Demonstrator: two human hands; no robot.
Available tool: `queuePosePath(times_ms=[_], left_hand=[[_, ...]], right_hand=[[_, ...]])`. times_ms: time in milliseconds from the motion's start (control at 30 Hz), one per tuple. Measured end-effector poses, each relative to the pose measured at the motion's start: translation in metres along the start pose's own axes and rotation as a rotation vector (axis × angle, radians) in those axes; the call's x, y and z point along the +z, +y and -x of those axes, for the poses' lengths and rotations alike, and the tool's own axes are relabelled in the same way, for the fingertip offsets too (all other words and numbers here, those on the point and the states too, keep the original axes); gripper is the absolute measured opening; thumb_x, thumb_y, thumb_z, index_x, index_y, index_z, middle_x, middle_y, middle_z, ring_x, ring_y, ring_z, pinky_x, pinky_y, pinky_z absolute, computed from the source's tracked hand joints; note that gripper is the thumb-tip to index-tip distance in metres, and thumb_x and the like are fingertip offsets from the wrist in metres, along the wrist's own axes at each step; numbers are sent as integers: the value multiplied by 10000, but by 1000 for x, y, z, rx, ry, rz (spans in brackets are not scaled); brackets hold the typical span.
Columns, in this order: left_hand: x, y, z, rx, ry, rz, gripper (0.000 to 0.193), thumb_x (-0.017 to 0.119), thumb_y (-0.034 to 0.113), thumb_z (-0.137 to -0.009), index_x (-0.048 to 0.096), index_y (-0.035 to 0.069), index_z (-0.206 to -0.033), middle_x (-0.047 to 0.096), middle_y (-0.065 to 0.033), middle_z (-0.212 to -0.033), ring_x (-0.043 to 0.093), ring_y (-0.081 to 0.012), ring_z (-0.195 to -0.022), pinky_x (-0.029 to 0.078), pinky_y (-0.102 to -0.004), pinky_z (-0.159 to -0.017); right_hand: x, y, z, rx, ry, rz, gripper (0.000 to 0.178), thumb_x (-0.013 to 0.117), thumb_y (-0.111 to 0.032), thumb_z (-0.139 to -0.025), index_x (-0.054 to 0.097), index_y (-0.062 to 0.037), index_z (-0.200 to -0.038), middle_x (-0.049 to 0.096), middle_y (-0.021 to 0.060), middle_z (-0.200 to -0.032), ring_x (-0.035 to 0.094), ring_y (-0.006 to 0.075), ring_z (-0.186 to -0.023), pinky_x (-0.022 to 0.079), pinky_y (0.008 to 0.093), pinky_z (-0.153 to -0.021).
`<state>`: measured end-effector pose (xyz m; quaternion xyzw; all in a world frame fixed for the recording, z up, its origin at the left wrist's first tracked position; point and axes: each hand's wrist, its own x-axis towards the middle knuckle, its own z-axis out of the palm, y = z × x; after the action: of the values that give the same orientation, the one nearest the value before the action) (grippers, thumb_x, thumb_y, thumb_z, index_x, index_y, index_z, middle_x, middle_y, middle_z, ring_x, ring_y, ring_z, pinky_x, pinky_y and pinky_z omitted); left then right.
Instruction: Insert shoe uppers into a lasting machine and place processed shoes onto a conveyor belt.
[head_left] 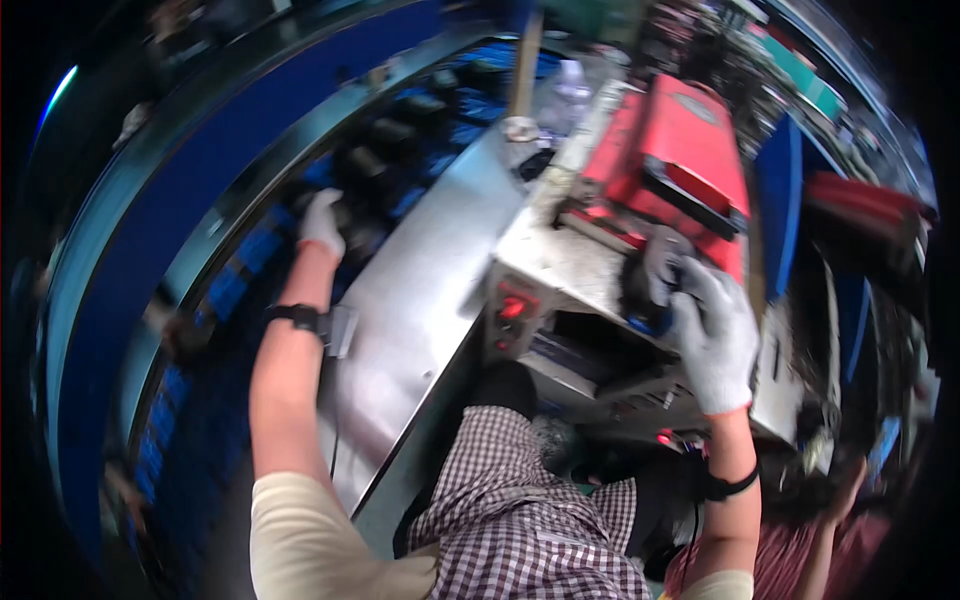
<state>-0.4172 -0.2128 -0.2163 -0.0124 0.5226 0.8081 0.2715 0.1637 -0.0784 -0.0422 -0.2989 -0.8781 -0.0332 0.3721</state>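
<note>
My left hand (323, 222), in a white glove, reaches out over the conveyor at the left, close to several dark, blurred items (375, 155) on it. Motion smears its fingers, so whether it holds one cannot be made out. My right hand (718, 340), also white-gloved, is at the front of a red-topped machine (690, 140). Its fingers curl against a grey and dark shoe-like piece (662, 262), which rests near the machine's front edge. Part of that piece is hidden by the fingers and by blur.
A shiny metal sheet table (430, 290) slopes between the conveyor and the machine. The machine's pale cabinet (550, 255) carries a red switch (512, 307). A purplish clear bottle (570, 95) stands behind. Another person's arm (835, 510) shows at the lower right.
</note>
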Motion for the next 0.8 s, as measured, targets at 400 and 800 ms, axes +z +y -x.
queuePosePath(times_ms=[400,800], left_hand=[[-29,-15,-98,-132,126,-490,840,685,629,-933,514,96,-1559,529,-61,-1598,508,-264,-1415,382,-412,-1204],[-157,98,-11,93,186,-344,699,683,574,-940,587,116,-1459,547,-108,-1572,524,-345,-1393,392,-548,-1171]], right_hand=[[7,13,7,133,-32,6,300,705,-268,-933,705,-86,-1172,701,134,-985,690,334,-981,551,472,-858],[8,14,8,173,-28,-91,291,699,-316,-941,723,-107,-1142,706,135,-978,702,330,-987,558,472,-875]])
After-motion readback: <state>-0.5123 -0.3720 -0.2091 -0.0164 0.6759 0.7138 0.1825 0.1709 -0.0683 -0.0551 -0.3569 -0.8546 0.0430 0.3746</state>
